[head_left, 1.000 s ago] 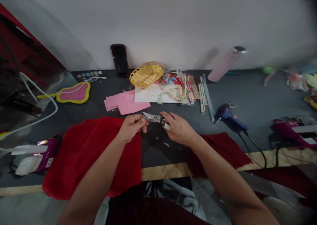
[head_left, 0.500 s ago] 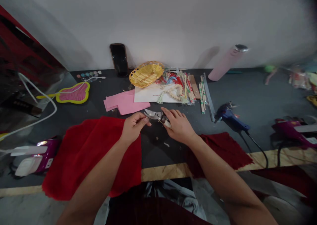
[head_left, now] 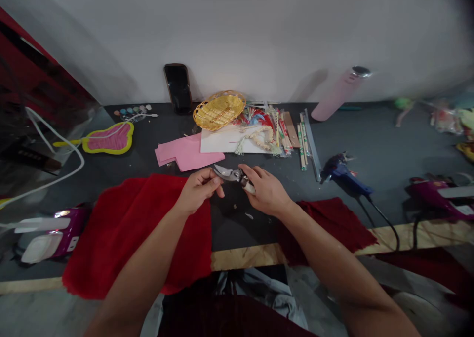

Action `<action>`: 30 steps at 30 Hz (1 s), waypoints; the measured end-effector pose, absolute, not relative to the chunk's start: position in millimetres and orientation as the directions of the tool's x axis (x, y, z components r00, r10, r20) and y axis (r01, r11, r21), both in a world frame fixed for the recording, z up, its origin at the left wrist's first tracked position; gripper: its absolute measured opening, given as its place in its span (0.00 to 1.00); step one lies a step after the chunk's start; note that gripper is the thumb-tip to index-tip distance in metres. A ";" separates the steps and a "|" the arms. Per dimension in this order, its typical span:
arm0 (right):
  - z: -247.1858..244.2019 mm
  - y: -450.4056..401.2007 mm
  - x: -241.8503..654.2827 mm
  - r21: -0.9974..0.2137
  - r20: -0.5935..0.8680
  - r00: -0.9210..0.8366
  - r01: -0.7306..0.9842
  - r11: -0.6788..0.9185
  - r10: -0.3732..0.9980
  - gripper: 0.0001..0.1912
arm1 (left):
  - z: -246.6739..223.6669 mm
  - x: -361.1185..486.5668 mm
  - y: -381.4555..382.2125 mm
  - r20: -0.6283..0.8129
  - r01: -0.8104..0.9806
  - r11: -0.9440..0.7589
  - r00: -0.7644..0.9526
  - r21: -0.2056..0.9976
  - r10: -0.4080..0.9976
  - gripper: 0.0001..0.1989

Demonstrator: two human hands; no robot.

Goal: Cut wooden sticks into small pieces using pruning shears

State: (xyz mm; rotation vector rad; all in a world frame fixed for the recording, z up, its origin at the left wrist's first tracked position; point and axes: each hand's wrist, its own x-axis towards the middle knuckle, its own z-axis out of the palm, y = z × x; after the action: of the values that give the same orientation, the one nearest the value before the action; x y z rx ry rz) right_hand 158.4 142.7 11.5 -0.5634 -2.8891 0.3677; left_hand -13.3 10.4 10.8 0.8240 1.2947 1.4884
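My right hand [head_left: 267,191] is wrapped round the pale handles of a pair of pruning shears [head_left: 234,174], whose metal blades point left. At the blade tips, my left hand [head_left: 200,189] is closed in a pinch, thumb against fingers. Whatever lies between those fingertips is too small to make out. Both hands are just above the dark tabletop [head_left: 229,228]. Under my left forearm lies a bright red fluffy cloth [head_left: 129,218]. Beyond the hands are pink felt [head_left: 188,154] and a white sheet [head_left: 218,142] with a braided straw-coloured piece [head_left: 262,138] on it.
Against the wall stand a phone [head_left: 178,90], a yellow wicker basket [head_left: 219,110] and a pink bottle [head_left: 338,95]. Wrapped sticks [head_left: 301,144] and a blue glue gun [head_left: 346,176] lie to the right. A dark red cloth [head_left: 333,223] is under my right forearm. Scraps dot the table.
My left hand and the shears' blades have shifted slightly left. The right hand keeps its grip on the handles, and the other things stay in place.
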 end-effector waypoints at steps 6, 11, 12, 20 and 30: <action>12.1 144.6 160.6 -0.264 0.105 -0.915 0.352 0.898 0.389 0.28 | 12.2 -11.8 11.4 -0.097 -0.198 0.029 -0.346 0.980 0.933 0.14; 13.7 150.2 163.0 -0.253 0.139 -0.924 0.315 0.915 0.356 0.32 | 16.6 -13.2 7.8 -0.081 -0.183 0.026 -0.295 0.983 0.952 0.14; 13.8 150.5 163.1 -0.241 0.148 -0.921 0.321 0.916 0.361 0.33 | 16.2 -13.9 7.4 -0.086 -0.191 0.033 -0.275 0.981 0.958 0.14; 11.5 148.8 162.0 -0.197 0.178 -0.912 0.335 0.921 0.370 0.37 | 14.7 -15.2 7.6 -0.151 -0.245 0.103 -0.187 0.964 0.971 0.15; 9.8 144.0 159.6 -0.244 0.114 -0.913 0.358 0.901 0.393 0.35 | 13.2 -14.8 8.9 -0.157 -0.218 0.106 -0.229 0.970 0.961 0.16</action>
State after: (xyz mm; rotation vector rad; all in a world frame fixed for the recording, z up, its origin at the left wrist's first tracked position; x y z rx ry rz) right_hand 159.6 144.0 9.8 -0.5775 -2.9059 0.3280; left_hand -14.8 8.9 13.2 0.8319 1.2884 1.3736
